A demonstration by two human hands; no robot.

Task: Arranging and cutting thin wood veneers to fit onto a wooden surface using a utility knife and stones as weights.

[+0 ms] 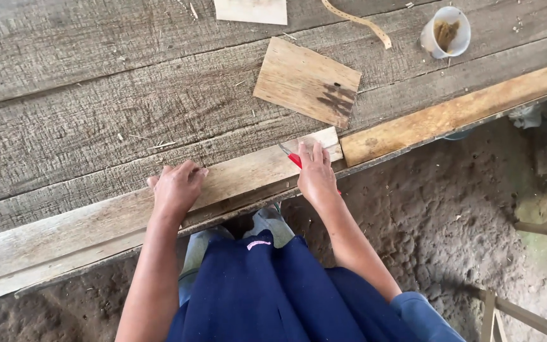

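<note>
A long pale wooden strip [96,218] lies along the front edge of a rough grey plank workbench [83,107]. My left hand [175,189] rests palm down on the strip, fingers curled over its far edge. My right hand [316,174] presses on the strip's right end and grips a red-handled cutter [290,156], whose metal blade points up and left. The handle is mostly hidden under my fingers.
A small rectangular board [307,81] with a dark stain lies behind the strip. An orange-brown plank [457,113] continues the bench edge to the right. A white cup [446,31] with brown residue, a curved wood sliver [359,22] and a pale sheet [251,11] sit farther back. Below is dirt floor [451,221].
</note>
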